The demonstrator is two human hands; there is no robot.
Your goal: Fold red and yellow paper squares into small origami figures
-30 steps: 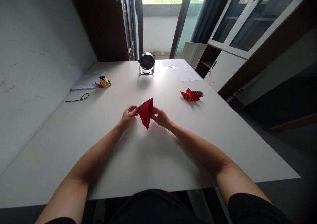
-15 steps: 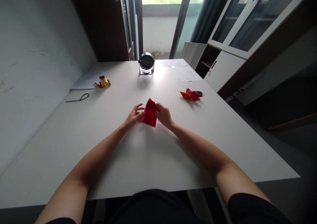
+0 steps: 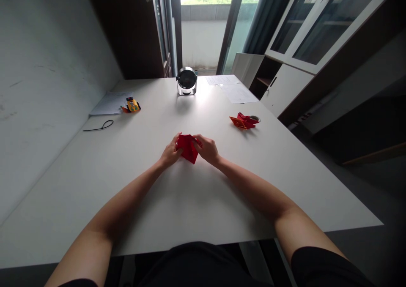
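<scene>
A folded piece of red paper (image 3: 188,148) lies low over the middle of the white table (image 3: 190,202). My left hand (image 3: 171,151) grips its left side with fingers curled onto it. My right hand (image 3: 207,148) pinches its right side. Both hands press the paper close to the table top. The paper's underside and the fingertips beneath it are hidden.
Other folded red paper pieces (image 3: 243,121) lie to the right near the table edge. A small round fan (image 3: 186,81) stands at the back. A yellow toy (image 3: 133,105), sheets of paper (image 3: 109,102) and a black cable tie (image 3: 99,127) lie at left. More sheets (image 3: 236,92) lie back right.
The red paper was held up as a tall pointed shape, then came down and was folded smaller. Both hands have closed in on it near the table.
</scene>
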